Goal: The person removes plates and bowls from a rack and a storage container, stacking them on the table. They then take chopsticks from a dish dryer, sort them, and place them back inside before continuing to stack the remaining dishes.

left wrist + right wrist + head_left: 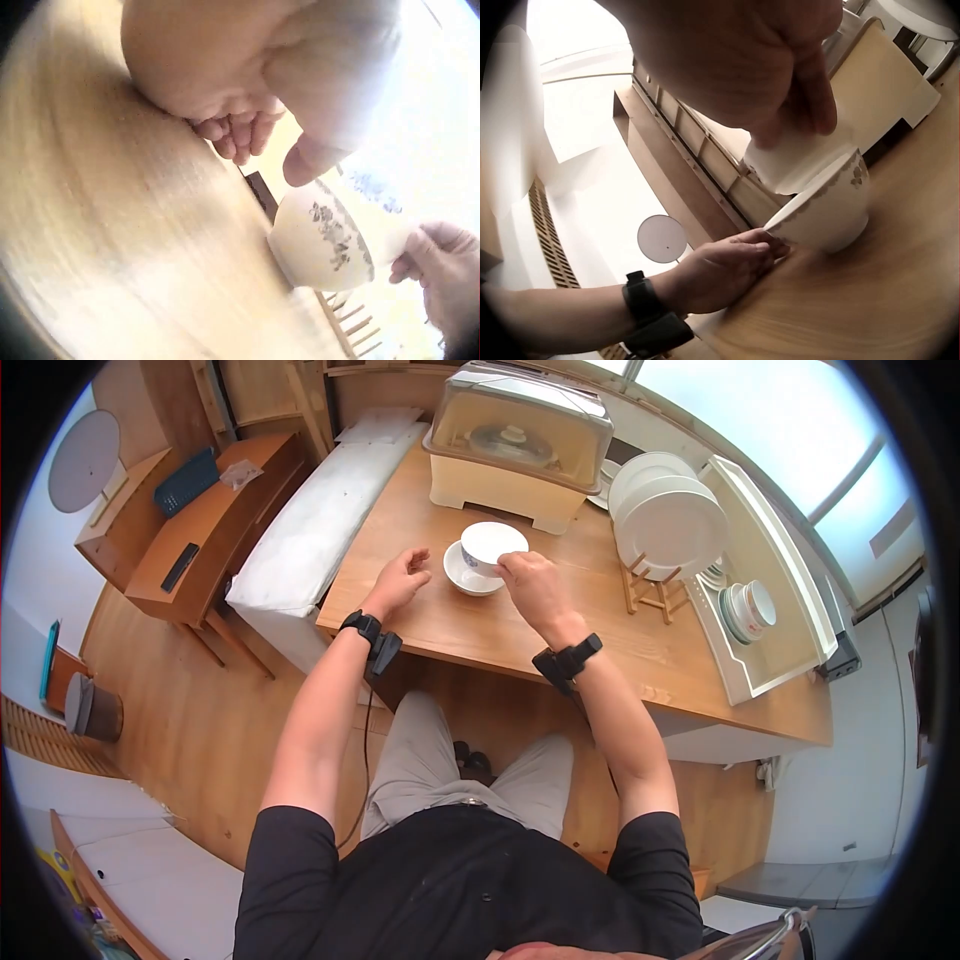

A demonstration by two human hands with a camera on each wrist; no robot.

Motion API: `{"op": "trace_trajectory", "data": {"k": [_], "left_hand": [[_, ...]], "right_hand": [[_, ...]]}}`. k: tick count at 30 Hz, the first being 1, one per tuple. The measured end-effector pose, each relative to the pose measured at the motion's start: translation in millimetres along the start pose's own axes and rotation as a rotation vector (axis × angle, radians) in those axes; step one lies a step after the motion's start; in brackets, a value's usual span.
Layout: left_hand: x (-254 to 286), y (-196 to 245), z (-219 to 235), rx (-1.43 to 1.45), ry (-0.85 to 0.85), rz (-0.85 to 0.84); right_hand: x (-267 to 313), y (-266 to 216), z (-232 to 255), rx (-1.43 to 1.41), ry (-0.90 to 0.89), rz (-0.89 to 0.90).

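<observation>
Two white bowls with a floral pattern are near the table's front edge. The lower bowl (pixel 474 582) (pixel 319 238) (pixel 829 214) stands on the table. The upper bowl (pixel 494 544) (pixel 791 161) is held above it, overlapping its rim; whether they touch I cannot tell. My right hand (pixel 540 592) (pixel 448 274) (pixel 742 64) pinches the upper bowl's rim between thumb and fingers. Left of the bowls, my left hand (pixel 399 582) (pixel 262 75) (pixel 724 271) holds nothing, its fingers loosely bent beside the lower bowl.
Behind the bowls stands a cream dish box (pixel 500 485) with a clear lid. To the right, large white plates (pixel 672 530) stand in a wooden rack (pixel 650 598). Beyond them, a cream tray (pixel 735 670) holds stacked small bowls (pixel 748 610). A white padded bench (pixel 310 530) adjoins the table's left side.
</observation>
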State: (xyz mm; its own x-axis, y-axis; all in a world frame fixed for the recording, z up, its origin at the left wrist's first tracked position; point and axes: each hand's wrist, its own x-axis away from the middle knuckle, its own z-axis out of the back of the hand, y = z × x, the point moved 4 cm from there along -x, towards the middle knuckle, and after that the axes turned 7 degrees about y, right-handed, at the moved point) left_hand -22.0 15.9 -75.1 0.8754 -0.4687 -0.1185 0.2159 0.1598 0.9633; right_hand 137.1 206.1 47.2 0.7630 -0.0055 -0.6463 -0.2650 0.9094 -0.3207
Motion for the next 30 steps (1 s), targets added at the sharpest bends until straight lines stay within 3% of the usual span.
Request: {"op": "trace_trajectory", "data": {"k": [2,8,11,14,17,20,23,26,30], "left_hand": [[0,-2,5,0.208,0.036,0.044],[3,19,6,0.474,0.223,0.183],[-14,6,-3,0.731,0.238,0.215],[-21,-2,-18,0.925,0.261,0.295],[-26,-1,-31,1.019,0.327,0.271],[-36,-4,-40,1.078,0.404,0.237],[-37,1,-43,0.88,0.437,0.104],[-34,3,-45,0.672,0.411,0.046],[-39,-4,-45,0.683,0.4,0.013]], "right_hand": [[1,0,-9,0.023,-0.021,0.017],[10,-6,-25,0.059,-0.057,0.069],[15,-3,-21,0.007,-0.085,-0.016],[25,-4,-13,-0.034,0.067,0.011],[40,5,-8,-0.041,0.127,-0.022],[62,21,-2,-0.031,0.068,-0.212],[88,41,-12,-0.049,-0.01,-0.32],[98,31,-15,-0.006,0.086,-0.167],[98,28,-18,-0.067,0.134,-0.21]]}}
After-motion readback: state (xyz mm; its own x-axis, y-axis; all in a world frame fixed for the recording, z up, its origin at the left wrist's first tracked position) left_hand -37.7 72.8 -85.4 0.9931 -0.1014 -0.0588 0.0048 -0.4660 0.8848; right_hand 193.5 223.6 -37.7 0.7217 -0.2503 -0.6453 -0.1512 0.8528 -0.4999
